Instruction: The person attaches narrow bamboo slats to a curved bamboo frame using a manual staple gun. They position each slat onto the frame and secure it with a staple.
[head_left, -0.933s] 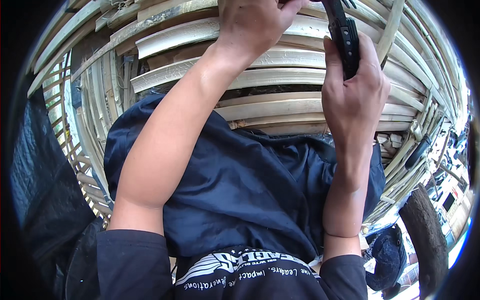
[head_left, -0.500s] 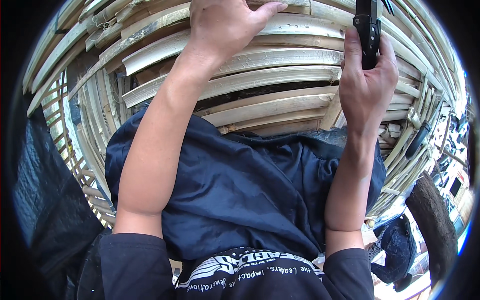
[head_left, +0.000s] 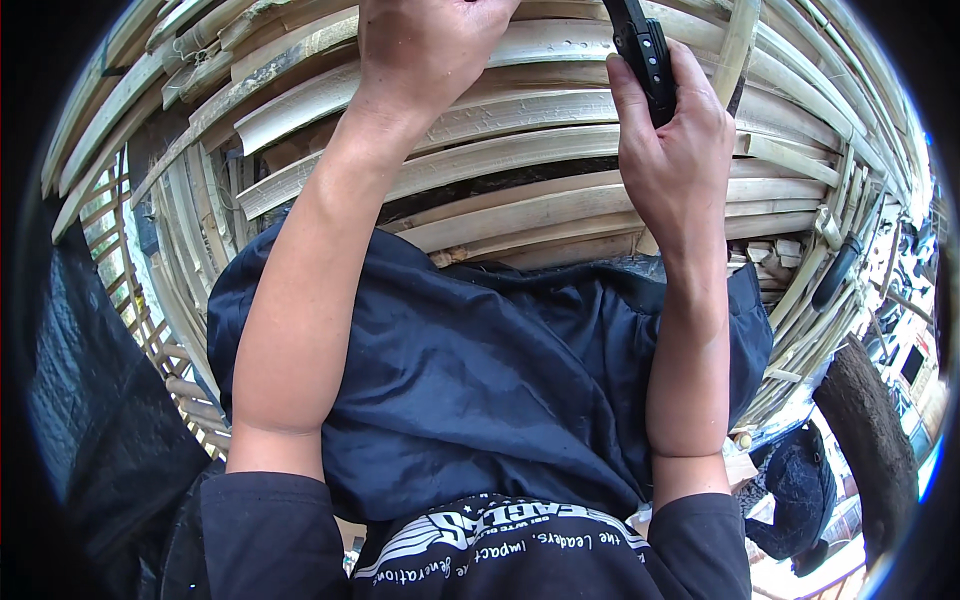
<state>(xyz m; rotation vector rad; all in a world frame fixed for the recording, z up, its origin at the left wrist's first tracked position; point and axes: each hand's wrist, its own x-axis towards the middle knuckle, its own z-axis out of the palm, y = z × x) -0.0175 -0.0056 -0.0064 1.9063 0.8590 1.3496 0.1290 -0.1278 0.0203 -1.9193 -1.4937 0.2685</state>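
Observation:
My right hand (head_left: 675, 140) is wrapped round the black riveted handle (head_left: 655, 75) of a hand tool, its thumb along the left side. The tool's far end is cut off by the upper edge, so its kind is not plain. Left of it, my left hand (head_left: 425, 45) is over the split bamboo slats (head_left: 540, 110), cut off at the upper edge. Its thumb is folded in and the hand looks closed; its fingertips and anything in them are out of view. The slats lie in curved rows in front of my lap.
Dark blue cloth (head_left: 480, 350) covers my lap. A black-handled tool (head_left: 838, 272) is tucked among the bamboo strips at the right. Beyond it are a rough brown log (head_left: 868, 430) and a dark cloth item (head_left: 800, 490). Black sheeting (head_left: 100, 400) hangs at the left.
My right hand has moved left with the black-handled tool, nearer my left hand. The left hand has shifted slightly up and left, and its outstretched thumb has folded in.

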